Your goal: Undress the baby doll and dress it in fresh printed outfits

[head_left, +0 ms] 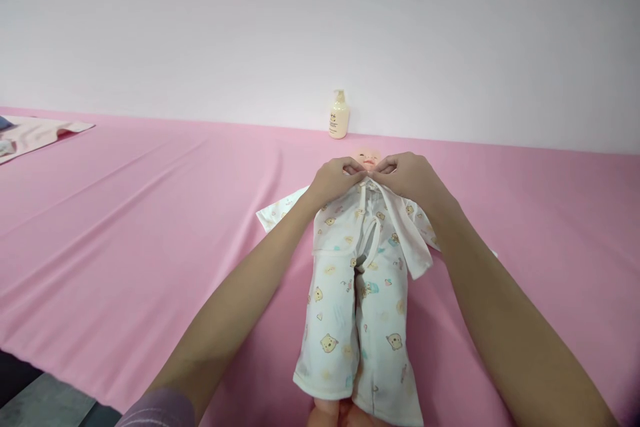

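A baby doll lies on its back on the pink cloth, dressed in white printed pants and a matching long-sleeved top. Both my hands meet at the top's neckline, just below the doll's chin. My left hand pinches the collar edge from the left. From the other side, my right hand pinches the collar close beside it. The right front panel hangs folded back, showing its plain white inside. Exactly what lies between my fingertips is hidden. The doll's feet show below the pant legs.
A cream pump bottle stands behind the doll's head, near the white wall. At the far left lies a pale pink cloth with small items on it. The pink table cover has wrinkles, and its front edge shows at lower left.
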Demonstrator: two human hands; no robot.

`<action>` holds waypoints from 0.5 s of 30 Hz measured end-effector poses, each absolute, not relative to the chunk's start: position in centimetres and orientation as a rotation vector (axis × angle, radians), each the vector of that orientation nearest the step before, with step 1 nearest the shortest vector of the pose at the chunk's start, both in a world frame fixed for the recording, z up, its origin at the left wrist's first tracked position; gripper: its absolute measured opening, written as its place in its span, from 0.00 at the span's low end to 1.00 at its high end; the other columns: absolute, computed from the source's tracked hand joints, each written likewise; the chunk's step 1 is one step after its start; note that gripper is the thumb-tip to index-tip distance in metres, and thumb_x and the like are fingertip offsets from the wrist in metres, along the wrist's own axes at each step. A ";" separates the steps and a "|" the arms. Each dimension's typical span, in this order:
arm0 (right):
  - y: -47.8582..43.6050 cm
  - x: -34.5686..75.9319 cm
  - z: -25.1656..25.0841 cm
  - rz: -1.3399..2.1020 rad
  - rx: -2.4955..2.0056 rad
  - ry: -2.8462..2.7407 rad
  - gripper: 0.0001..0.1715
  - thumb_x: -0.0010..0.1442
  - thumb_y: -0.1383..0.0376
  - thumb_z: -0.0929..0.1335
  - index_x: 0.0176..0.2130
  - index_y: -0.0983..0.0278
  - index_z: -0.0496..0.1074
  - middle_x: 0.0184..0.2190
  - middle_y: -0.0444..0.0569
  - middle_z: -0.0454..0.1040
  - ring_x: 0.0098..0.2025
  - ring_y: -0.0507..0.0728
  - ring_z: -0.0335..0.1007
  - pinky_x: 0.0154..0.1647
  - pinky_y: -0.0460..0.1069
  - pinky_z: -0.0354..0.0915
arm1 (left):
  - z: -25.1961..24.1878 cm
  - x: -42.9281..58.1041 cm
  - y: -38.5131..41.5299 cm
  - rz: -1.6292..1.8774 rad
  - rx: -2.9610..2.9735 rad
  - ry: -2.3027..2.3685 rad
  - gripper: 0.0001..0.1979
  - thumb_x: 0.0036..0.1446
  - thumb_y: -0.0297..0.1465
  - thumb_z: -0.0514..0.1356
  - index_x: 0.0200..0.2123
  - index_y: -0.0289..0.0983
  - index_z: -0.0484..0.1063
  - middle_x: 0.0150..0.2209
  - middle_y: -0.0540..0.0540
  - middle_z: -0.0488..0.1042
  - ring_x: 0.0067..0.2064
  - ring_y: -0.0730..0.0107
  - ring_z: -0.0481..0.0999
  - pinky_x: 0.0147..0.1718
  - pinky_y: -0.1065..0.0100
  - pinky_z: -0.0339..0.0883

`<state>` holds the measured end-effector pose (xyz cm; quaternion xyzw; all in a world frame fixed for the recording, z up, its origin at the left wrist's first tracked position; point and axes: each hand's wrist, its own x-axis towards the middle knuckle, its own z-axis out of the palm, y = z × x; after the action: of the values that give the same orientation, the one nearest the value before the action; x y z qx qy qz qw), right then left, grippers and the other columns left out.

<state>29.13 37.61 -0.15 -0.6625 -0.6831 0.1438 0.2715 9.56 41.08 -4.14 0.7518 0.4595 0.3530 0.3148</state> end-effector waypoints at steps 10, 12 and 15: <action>37.9 29.5 -0.3 0.436 -1.694 -1.793 0.07 0.54 0.64 0.74 0.33 0.63 0.85 0.32 0.49 0.83 0.35 0.58 0.77 0.36 0.51 0.68 | -4.3 9.3 41.7 0.935 2.129 1.091 0.12 0.69 0.38 0.64 0.50 0.42 0.84 0.49 0.45 0.85 0.49 0.61 0.79 0.49 0.62 0.70; 38.0 29.7 -0.3 0.453 -1.658 -1.787 0.09 0.54 0.62 0.74 0.34 0.63 0.85 0.31 0.49 0.83 0.34 0.58 0.76 0.36 0.51 0.67 | -4.3 9.3 41.9 0.929 2.112 1.092 0.12 0.70 0.40 0.64 0.48 0.41 0.84 0.48 0.45 0.85 0.47 0.62 0.79 0.47 0.64 0.70; 37.9 29.7 -0.4 0.457 -1.695 -1.785 0.10 0.55 0.61 0.74 0.37 0.63 0.84 0.33 0.50 0.83 0.34 0.58 0.75 0.35 0.51 0.66 | -4.4 9.2 42.1 0.918 2.037 1.070 0.13 0.70 0.43 0.64 0.46 0.40 0.83 0.46 0.46 0.85 0.46 0.64 0.79 0.46 0.65 0.70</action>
<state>29.72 37.88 -0.35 -0.6429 -0.6769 0.1733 0.3137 9.25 42.08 -4.39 0.7774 0.4084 0.3502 0.3260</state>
